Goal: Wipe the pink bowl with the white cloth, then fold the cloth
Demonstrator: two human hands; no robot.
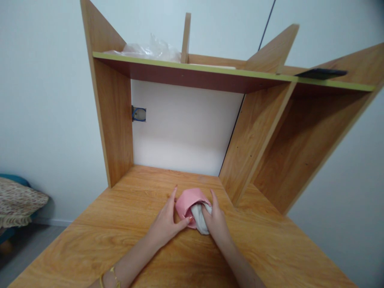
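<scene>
A soft pink pouch-like piece lies on the wooden desk, its opening turned toward me. Pale grey-white cloth bulges out of that opening on the right; whether it is a lining or a separate piece I cannot tell. My left hand grips the pink pouch from the left, thumb on its lower rim and index finger raised apart. On the other side my right hand holds the pale cloth, with the thumb pushed into its folds. The other fingertips of both hands are partly hidden.
A wooden desk carries a shelf unit with upright panels. Clear plastic and a dark flat object lie on the upper shelf. A wall box shows behind. Patterned fringed fabric is at far left.
</scene>
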